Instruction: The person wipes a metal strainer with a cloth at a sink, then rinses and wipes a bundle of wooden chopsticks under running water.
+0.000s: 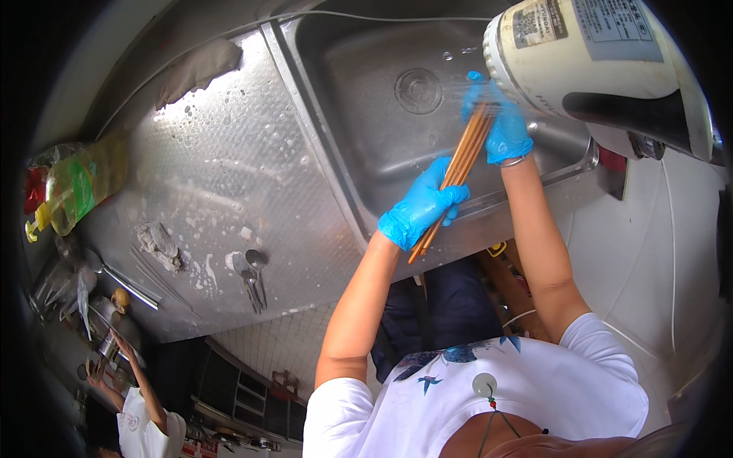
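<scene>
My left hand (424, 203), in a blue disposable glove, is closed around a bundle of wooden chopsticks (467, 149) near their lower ends. The bundle slants over the front part of a stainless steel sink (366, 114). At its upper end is my right hand (504, 123), gloved in blue too, with its fingers around or beside the chopsticks; spray partly blurs them. Water runs across the fingers from beneath a cream water heater tap unit (584, 57), which hides the outlet. The sink drain (418, 91) lies to the left of the right hand.
On the wet steel drainboard (298, 229) lie several spoons (255, 275), thin metal chopsticks (163, 280), a crumpled rag (158, 246) and a brown cloth (200, 68). A yellow-green pump bottle (74, 189) stands at the far left. Another person (146, 418) works at the lower left.
</scene>
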`<state>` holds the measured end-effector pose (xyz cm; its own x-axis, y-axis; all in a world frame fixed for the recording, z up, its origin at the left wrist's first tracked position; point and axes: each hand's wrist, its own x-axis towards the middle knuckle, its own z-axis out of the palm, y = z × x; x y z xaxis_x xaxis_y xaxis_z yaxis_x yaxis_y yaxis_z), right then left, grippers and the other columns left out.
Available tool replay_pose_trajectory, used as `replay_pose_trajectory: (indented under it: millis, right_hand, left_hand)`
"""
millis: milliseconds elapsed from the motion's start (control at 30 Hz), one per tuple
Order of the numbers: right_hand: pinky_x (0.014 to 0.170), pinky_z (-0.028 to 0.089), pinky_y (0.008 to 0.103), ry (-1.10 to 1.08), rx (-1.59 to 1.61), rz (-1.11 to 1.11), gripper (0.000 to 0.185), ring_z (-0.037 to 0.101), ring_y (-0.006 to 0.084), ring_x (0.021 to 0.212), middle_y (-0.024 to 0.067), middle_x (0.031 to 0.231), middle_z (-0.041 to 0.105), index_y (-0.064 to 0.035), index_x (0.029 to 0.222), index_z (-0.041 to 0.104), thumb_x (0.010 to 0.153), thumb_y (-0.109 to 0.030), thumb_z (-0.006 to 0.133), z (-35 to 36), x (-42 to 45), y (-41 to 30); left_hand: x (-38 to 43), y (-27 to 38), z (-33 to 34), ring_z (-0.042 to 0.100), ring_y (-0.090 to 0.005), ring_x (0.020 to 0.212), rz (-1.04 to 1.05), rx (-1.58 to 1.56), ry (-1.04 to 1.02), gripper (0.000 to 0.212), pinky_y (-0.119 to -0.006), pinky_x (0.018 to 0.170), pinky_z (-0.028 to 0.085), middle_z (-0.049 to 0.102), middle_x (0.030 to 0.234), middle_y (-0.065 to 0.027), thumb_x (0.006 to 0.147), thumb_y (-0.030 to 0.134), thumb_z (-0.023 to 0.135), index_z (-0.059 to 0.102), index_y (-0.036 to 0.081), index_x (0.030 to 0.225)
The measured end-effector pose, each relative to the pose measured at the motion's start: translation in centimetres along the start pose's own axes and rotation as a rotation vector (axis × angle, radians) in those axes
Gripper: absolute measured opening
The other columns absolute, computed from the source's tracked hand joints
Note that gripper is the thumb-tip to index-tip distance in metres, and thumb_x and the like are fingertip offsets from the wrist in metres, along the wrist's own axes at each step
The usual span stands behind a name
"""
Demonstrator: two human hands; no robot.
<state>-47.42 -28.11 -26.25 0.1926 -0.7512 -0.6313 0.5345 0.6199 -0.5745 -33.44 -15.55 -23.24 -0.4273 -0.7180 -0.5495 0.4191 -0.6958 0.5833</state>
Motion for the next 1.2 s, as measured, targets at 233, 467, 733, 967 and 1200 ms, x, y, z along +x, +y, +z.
replay_pose_trajectory:
  millis: [233, 467, 733, 967, 1200]
  right_hand:
    - [0.064, 0.048, 0.0310, -0.203, -0.040, 0.260, 0.026, 0.053, 0.0155, 0.064, 0.0034, 0.068, 0.053, -0.0027, 0.096, 0.052, 0.087, -0.026, 0.047, 2.8, -3.2, 3.4]
    - [0.073, 0.046, 0.0325, -0.108, 0.080, 0.105, 0.022, 0.052, 0.0156, 0.073, 0.0035, 0.077, 0.053, -0.0040, 0.102, 0.049, 0.086, -0.020, 0.048, 0.7, -2.6, 2.9]
    - [0.096, 0.031, 0.0376, -0.204, 0.381, 0.034, 0.056, 0.041, 0.0257, 0.111, 0.0099, 0.124, 0.043, -0.0085, 0.123, 0.038, 0.085, -0.049, 0.037, 2.2, -4.1, 2.3]
    - [0.093, 0.034, 0.0362, -0.094, -0.039, -0.235, 0.046, 0.045, 0.0249, 0.103, 0.0095, 0.116, 0.046, -0.0068, 0.117, 0.041, 0.087, -0.040, 0.033, -1.8, -4.0, 1.8]
    - [0.087, 0.039, 0.0344, -0.246, 0.206, -0.068, 0.037, 0.048, 0.0213, 0.100, 0.0061, 0.112, 0.050, -0.0099, 0.114, 0.046, 0.088, -0.034, 0.036, -1.6, -4.2, 2.3]
  left_hand:
    - [-0.6, 0.1, -0.8, 0.048, -0.0107, 0.048, -0.115, -0.371, -0.061, 0.036, -0.022, 0.044, 0.040, 0.051, 0.074, -0.0070, 0.078, 0.010, 0.051, 0.042, -0.001, 0.112]
    - [2.0, -0.9, -1.8, 0.051, -0.0292, 0.088, 0.304, 0.481, 0.488, 0.041, -0.037, 0.077, 0.042, 0.051, 0.101, -0.0205, 0.083, 0.022, 0.048, 0.040, -0.005, 0.113]
    - [9.7, 4.8, 1.7, 0.047, -0.0391, 0.096, 0.393, 1.189, 0.475, 0.041, -0.046, 0.085, 0.035, 0.050, 0.105, -0.0258, 0.080, 0.025, 0.044, 0.046, -0.004, 0.109]
    - [10.4, 1.1, 4.2, 0.047, -0.0338, 0.082, 0.921, 1.144, 0.746, 0.016, -0.045, 0.069, 0.035, 0.052, 0.083, -0.0165, 0.074, 0.020, 0.048, 0.052, 0.005, 0.078]
    - [6.8, 2.0, 6.2, 0.020, -0.0382, 0.124, 0.697, 0.868, 0.560, 0.046, -0.052, 0.096, 0.016, 0.027, 0.133, -0.0200, 0.082, 0.023, 0.040, 0.036, 0.005, 0.124]
